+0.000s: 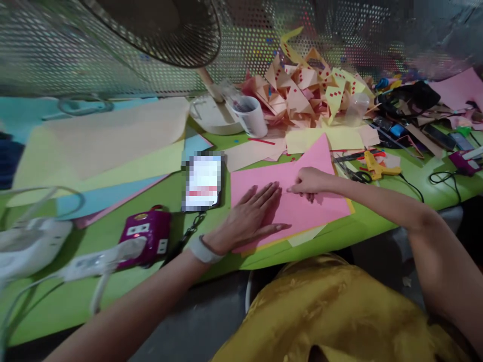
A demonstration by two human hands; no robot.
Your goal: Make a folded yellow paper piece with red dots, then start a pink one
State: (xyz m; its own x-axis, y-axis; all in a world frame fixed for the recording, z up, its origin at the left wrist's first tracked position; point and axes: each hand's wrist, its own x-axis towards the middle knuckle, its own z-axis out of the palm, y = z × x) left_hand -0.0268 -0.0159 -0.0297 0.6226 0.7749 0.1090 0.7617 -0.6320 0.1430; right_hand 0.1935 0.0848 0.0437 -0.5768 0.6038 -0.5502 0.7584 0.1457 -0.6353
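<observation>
A pink sheet of paper (260,177) lies on the green table in front of me, with a pointed corner standing out at its far right. Yellow edges show from under its near and right sides. My left hand (253,213) rests flat on the left part of the sheet, fingers stretched out and thumb apart. On the sheet's right half, my right hand (311,182) is curled closed, knuckles up and fingertips down at the paper. Whether anything is inside those fingers is hidden.
Left of the sheet are a lit phone (204,182), a purple power socket (145,234) with cables, and large coloured sheets (113,136). Behind stand a fan (211,118), a white mug (252,118) and a heap of folded paper (298,90). Scissors (352,173) and a yellow glue gun (375,165) lie right.
</observation>
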